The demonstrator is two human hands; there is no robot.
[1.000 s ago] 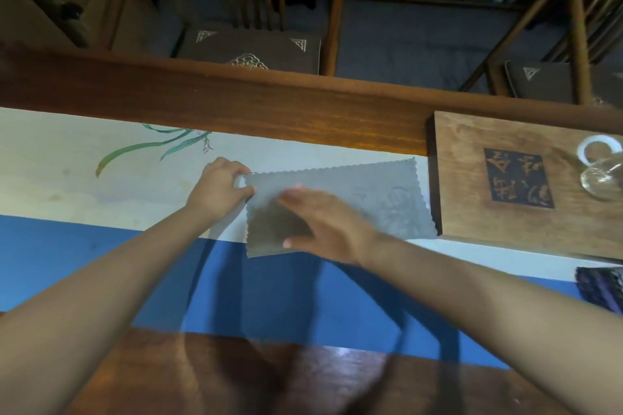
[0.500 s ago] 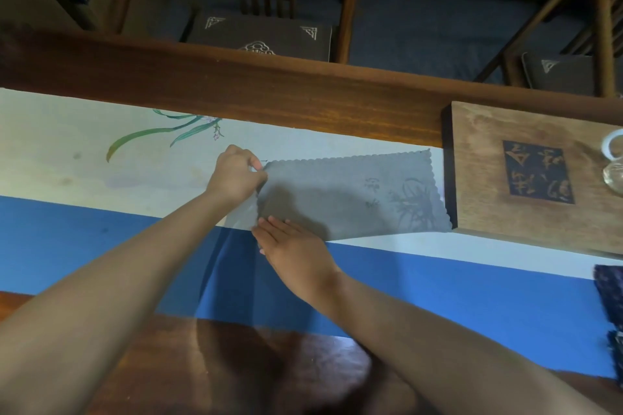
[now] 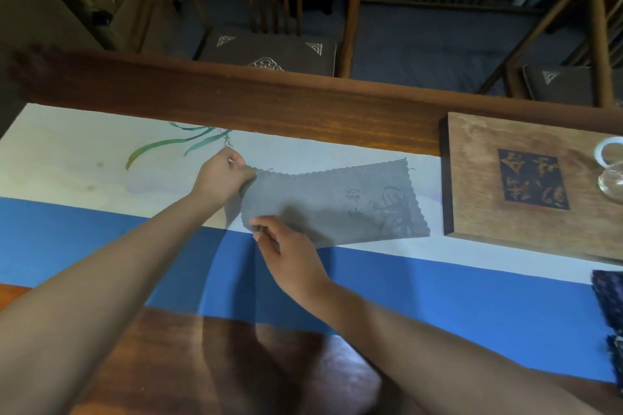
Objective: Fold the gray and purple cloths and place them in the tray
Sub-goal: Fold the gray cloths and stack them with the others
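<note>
The gray cloth point(image 3: 340, 202), folded into a long strip with scalloped edges and a faint plant print, lies on the white part of the table runner. My left hand point(image 3: 224, 173) pinches its far left corner. My right hand point(image 3: 286, 246) pinches its near left corner, and the left end is lifted slightly off the runner. The wooden tray point(image 3: 478, 185) with a dark square of characters sits just right of the cloth. A dark purple cloth point(image 3: 610, 296) shows at the right edge, partly cut off.
A glass pitcher point(image 3: 612, 182) stands on the tray's right side. The white and blue runner point(image 3: 84, 239) covers the wooden table point(image 3: 236, 367). A raised wooden rail point(image 3: 236, 98) runs along the far side, with chairs behind it.
My right hand slid off the cloth's top to its near left corner and closed on it. The left end of the cloth has risen. My left hand stayed on the far corner.
</note>
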